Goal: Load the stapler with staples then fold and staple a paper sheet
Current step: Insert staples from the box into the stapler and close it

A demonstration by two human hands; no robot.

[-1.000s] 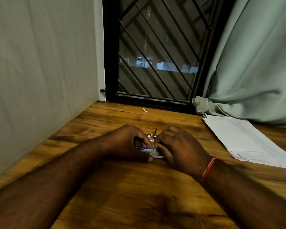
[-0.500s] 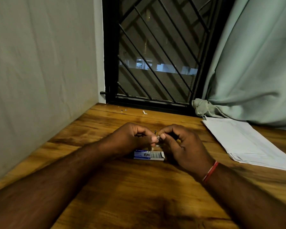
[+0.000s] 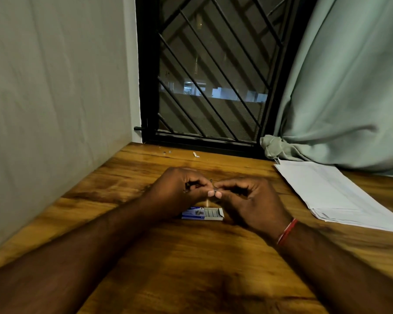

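Staple strip (image 3: 216, 189) pinched between left hand (image 3: 179, 189) and right hand (image 3: 250, 200), above staple box (image 3: 202, 214).

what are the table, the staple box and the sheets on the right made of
Table: wood by its grain, glossy as if varnished. Staple box: probably thin printed card, blue, with grey metal-looking strips inside. Sheets: white matte paper, thin layered edges.

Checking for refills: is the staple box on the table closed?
No, the staple box lies slid open on the table, with rows of staples showing in its tray.
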